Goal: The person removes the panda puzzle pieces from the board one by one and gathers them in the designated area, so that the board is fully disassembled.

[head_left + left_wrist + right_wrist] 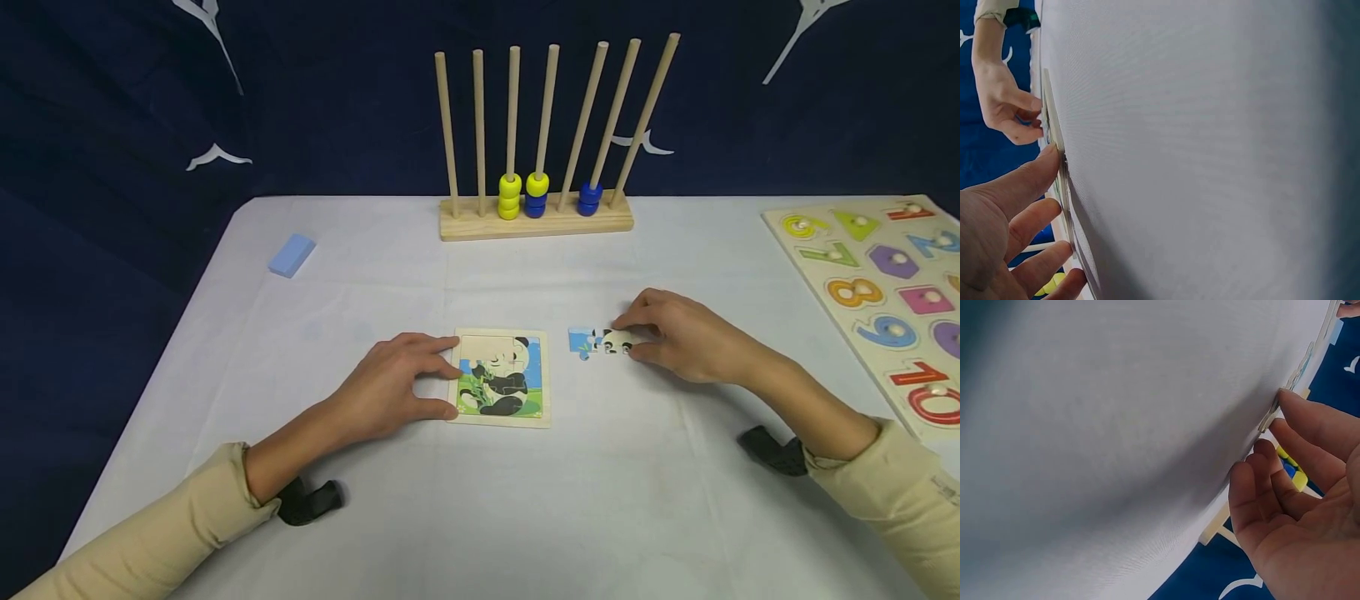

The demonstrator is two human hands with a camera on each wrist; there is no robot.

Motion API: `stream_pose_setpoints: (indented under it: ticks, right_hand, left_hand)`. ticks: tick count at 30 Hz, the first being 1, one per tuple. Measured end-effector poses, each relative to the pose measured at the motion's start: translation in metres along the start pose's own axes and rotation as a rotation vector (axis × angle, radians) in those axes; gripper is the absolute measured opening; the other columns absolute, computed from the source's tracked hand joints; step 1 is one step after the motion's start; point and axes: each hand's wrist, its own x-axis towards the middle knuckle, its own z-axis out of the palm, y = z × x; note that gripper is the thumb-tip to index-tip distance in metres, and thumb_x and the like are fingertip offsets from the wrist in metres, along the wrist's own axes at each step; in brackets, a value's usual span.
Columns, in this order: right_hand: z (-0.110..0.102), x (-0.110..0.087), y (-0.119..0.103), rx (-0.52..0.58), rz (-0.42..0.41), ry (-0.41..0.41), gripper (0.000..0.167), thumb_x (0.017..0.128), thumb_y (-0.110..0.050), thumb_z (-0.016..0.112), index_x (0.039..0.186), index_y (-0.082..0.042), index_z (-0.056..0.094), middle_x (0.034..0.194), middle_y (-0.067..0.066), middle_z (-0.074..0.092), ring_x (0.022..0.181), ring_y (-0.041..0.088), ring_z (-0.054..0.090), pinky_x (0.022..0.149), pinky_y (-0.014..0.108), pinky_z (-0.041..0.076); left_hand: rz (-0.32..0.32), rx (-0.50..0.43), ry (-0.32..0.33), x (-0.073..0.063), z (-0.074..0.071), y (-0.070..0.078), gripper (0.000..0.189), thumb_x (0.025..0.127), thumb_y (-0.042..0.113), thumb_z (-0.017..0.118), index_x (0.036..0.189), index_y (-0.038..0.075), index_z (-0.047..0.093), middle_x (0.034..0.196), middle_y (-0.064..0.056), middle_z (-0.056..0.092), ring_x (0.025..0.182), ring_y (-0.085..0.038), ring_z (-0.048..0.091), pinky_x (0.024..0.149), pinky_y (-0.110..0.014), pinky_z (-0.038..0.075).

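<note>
Our right hand [681, 337] pinches the outer end of the loose panda strip [582, 338], thumb on the near edge and forefinger on the far edge. We cannot tell whether that end is lifted. Our left hand [408, 379] clasps nothing: its fingers are spread and relaxed, touching the left rim of the puzzle tray [546, 379], with the thumb at the near left corner.

What we judge to matter most is how the strip lies from the tray. It sits to the right of the tray, well short of touching it, level with the tray's far half. Its long axis runs sideways, roughly square to the tray's right rim, with the blue end towards the tray and the black-and-white end in our grip. Our right hand is plainly the nearer one, and it comes at the strip from the side away from the tray, so the strip lies between the two. The tray's far left part is pale, and we take it to be unfilled.

Beyond the tray stands the bead abacus [540, 227]; well to the tray's right lies the number board [862, 333], and far to its left the blue block [292, 255].
</note>
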Motion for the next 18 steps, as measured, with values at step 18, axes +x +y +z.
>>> stream_pose_setpoints:
  ticks: [18]
  right_hand:
    - [0.0, 0.008, -0.024, 0.04, -0.042, 0.032, 0.029, 0.086, -0.005, 0.073, 0.115, 0.0, 0.071, 0.101, 0.005, 0.064, 0.092, 0.02, 0.057, 0.082, 0.043, 0.047]
  left_hand:
    - [-0.003, -0.008, -0.006, 0.0, -0.001, 0.002, 0.041, 0.075, 0.026, 0.087, 0.112, 0.012, 0.076, 0.143, -0.006, 0.053, 0.132, -0.032, 0.045, 0.102, -0.06, 0.034]
